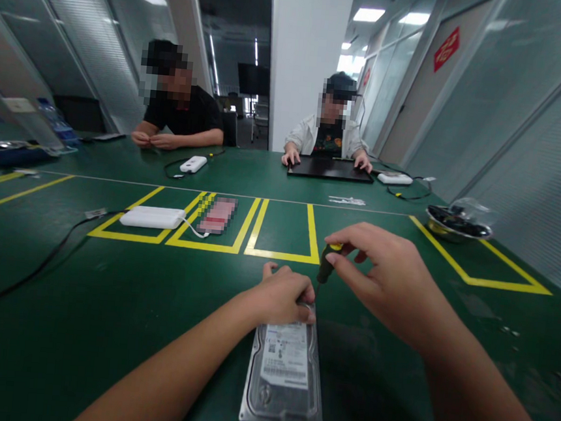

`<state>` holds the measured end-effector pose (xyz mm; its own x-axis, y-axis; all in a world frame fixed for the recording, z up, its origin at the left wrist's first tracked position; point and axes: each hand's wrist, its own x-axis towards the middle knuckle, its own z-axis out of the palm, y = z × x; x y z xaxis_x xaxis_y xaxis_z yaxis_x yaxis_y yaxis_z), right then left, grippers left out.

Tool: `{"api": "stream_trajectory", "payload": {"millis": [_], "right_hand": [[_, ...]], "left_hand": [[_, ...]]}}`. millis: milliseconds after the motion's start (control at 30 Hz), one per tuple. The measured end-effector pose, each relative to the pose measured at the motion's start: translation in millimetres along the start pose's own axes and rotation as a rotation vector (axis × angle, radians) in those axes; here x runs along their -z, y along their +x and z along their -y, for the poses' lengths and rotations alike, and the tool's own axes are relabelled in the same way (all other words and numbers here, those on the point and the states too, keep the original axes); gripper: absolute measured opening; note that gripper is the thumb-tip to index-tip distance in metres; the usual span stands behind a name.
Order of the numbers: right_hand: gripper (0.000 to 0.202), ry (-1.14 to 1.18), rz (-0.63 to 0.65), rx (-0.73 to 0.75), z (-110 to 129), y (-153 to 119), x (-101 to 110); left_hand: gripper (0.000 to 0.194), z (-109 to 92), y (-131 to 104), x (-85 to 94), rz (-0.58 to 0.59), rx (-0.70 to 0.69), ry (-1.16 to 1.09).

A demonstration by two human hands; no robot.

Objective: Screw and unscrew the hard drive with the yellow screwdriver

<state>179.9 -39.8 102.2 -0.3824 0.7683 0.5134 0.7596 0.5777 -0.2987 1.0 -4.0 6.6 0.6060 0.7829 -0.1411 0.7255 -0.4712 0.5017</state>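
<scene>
Hard drive (278,400), one, label up, lies flat on the green surface (178,306), its far end under the left hand. Left hand (285,296): one, palm down, fingers bent over that end; whether they grip it, cannot tell. Right hand (384,265): one, raised, nearly closed, thumb and fingers pinching the handle of one screwdriver (326,265), slightly tilted, shaft down by the drive's far right corner. Beyond the left hand: three yellow tape outlines (282,256) side by side; leftward, one white box (152,217) cabled to one pink phone (218,216). Beyond the right hand, rightward: one metal bowl (458,232), filled. Farthest: two more white boxes (193,164), two people (184,107), one touching a black panel (330,169).
</scene>
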Motion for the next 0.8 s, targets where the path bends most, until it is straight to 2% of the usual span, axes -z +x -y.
{"api": "stream_trajectory", "payload": {"millis": [367, 733, 800], "right_hand": [[0.006, -0.043, 0.032, -0.044, 0, 1, -1], [0.013, -0.122, 0.025, -0.062, 3, 1, -3], [0.013, -0.122, 0.038, -0.062, 3, 1, -3]], "left_hand": [[0.024, -2, -1, 0.8, 0.003, 0.008, 0.019], [0.022, -12, -7, 6.7, -0.012, 0.021, 0.090], [0.023, -15, -11, 7.0, -0.044, 0.013, 0.125]]}}
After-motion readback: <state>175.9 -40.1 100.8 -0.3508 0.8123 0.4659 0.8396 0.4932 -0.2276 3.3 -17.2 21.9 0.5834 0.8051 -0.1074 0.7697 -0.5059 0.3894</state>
